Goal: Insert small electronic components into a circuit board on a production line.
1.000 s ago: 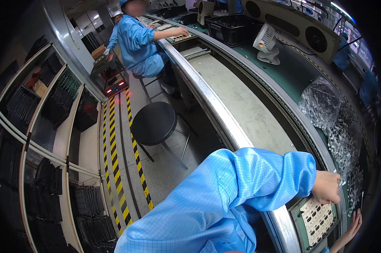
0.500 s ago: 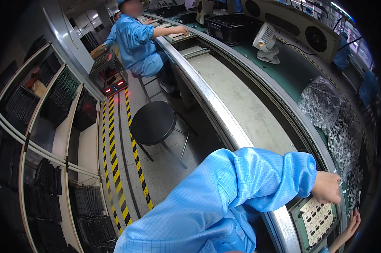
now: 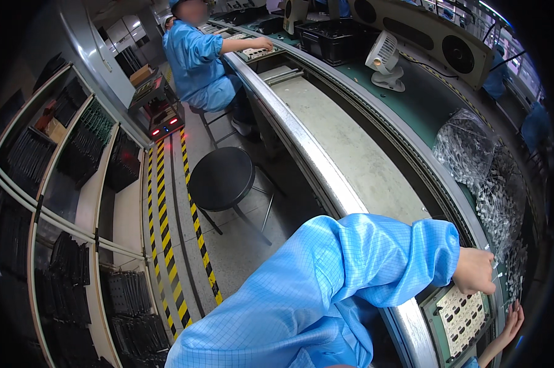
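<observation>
My left hand [image 3: 475, 270] is closed, its knuckles over the far edge of a cream circuit-board panel [image 3: 460, 322]. Small pale bits show by its fingertips, but what it grips is hidden. Dark parts in rows dot the panel, which lies in a green carrier [image 3: 433, 311] on the line. To the right of the panel, my right hand [image 3: 511, 328] has its fingers stretched out and apart, close to the near end of a heap of small clear and whitish parts [image 3: 503, 199]. Nothing shows plainly in those fingers.
A clear plastic bag [image 3: 464, 144] of parts lies beyond the heap. Further along stand a white fan [image 3: 382, 52] and a black crate [image 3: 335, 42]. A metal rail [image 3: 313, 150] edges the line; a black stool [image 3: 221, 178] and racks [image 3: 96, 202] stand left. A co-worker [image 3: 197, 64] sits ahead.
My left hand stays in place over the panel. My right hand has barely shifted beside the heap. Far behind the seated co-worker, another person's outstretched arm has gone from sight.
</observation>
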Available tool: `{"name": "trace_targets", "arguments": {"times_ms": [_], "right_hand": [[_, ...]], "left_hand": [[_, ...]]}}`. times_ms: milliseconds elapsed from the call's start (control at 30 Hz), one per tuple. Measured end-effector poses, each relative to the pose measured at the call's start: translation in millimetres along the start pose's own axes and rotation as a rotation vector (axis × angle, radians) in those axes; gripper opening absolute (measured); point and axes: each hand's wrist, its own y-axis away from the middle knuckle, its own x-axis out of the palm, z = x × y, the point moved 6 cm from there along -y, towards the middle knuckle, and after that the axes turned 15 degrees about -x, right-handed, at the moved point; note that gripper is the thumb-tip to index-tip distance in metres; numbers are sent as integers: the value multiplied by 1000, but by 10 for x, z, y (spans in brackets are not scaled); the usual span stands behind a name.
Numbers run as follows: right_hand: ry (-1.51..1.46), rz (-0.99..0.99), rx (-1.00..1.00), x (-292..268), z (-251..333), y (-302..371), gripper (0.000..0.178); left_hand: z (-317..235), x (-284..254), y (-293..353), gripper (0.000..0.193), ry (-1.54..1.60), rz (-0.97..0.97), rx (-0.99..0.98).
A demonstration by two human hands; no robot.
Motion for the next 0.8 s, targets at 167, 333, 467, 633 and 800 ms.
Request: {"name": "trace_targets", "arguments": {"times_ms": [167,333,467,633,800], "right_hand": [[-5,-3,8,-52,-59,21,42],[130,-50,-72,287,502,69,32],[211,-80,-114,579,918,52,25],[196,-45,-93,487,714,29,31],[96,15,-37,721,885,-20,35]], "left_hand": [[-20,-9,8,13,-14,45,-14],[-20,-29,13,14,-26,64,-29],[-14,-17,4,16,-36,77,-39],[-15,-11,-22,17,-55,91,-36],[-18,-59,-2,22,-54,71,-21]]}}
